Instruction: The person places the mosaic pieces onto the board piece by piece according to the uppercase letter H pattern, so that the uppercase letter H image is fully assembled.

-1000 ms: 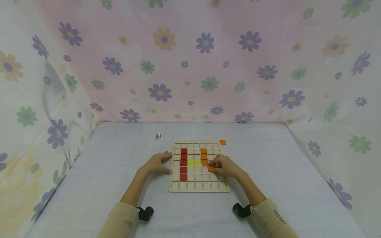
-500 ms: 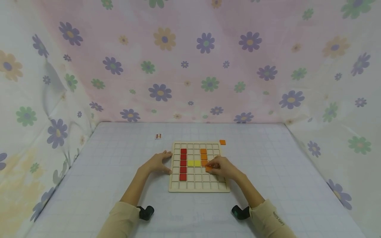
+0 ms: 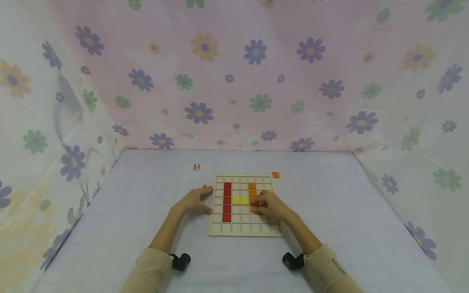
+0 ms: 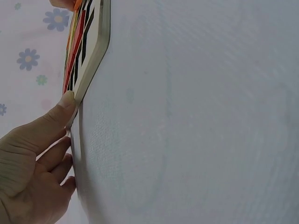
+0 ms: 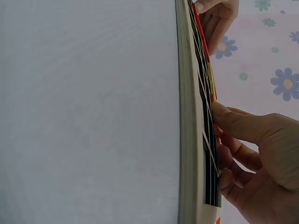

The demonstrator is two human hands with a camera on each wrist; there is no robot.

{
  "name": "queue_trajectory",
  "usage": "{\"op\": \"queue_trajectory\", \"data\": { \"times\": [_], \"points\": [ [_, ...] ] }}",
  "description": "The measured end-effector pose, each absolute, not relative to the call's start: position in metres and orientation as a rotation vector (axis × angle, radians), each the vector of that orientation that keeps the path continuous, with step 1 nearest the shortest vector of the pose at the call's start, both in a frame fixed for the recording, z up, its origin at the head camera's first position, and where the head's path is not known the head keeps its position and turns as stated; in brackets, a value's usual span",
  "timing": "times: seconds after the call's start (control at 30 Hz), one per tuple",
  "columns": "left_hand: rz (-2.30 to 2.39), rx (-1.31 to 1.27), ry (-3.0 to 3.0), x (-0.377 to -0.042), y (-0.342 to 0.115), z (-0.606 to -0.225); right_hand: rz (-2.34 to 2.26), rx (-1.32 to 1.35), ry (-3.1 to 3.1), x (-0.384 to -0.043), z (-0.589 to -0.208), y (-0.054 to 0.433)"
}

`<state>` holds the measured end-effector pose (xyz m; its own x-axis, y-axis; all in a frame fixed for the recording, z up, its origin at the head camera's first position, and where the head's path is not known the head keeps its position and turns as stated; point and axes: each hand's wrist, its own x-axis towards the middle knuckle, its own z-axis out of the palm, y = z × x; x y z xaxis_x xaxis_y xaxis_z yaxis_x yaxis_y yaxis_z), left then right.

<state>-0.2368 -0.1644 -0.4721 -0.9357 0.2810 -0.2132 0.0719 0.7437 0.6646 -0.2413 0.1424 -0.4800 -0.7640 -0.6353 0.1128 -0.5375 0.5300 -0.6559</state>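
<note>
A pale wooden grid board (image 3: 246, 234) lies on the table, its cells partly filled with square tiles. A column of red tiles (image 3: 227, 200) stands on the left, with yellow tiles (image 3: 240, 200) beside its middle and a column of orange tiles (image 3: 252, 189) to their right. My right hand (image 3: 272, 204) pinches an orange tile (image 3: 253, 208) over the cell just below that orange column; fingers partly cover the tile. My left hand (image 3: 194, 200) rests at the board's left edge, thumb and fingers spread, the thumb tip (image 4: 68, 98) on the rim in the left wrist view.
A loose orange tile (image 3: 276, 175) lies off the board's far right corner. Beyond the far left corner is a small patterned card (image 3: 197, 167). Flowered cloth (image 3: 234, 89) hangs behind the white-covered table (image 3: 110, 228) and along both sides.
My right hand has moved left with the orange tile, bringing it under the orange column. My left hand has stayed at the board's edge. The head view has shifted slightly.
</note>
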Motion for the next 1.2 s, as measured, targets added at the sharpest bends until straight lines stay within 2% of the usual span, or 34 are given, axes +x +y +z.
{"op": "queue_trajectory", "data": {
  "times": [0.5, 0.9, 1.2],
  "points": [
    [0.998, 0.292, 2.641, -0.237, -0.167, -0.474, -1.103, -1.049, 2.565, -0.243, -0.479, 0.154],
    [1.001, 0.253, 2.64, -0.236, -0.165, -0.474, -1.365, -0.764, 2.972, -0.293, -0.489, 0.188],
    [1.002, 0.252, 2.642, -0.235, -0.166, -0.475, -1.153, -0.811, 3.064, -0.328, -0.5, 0.201]
  ]
}}
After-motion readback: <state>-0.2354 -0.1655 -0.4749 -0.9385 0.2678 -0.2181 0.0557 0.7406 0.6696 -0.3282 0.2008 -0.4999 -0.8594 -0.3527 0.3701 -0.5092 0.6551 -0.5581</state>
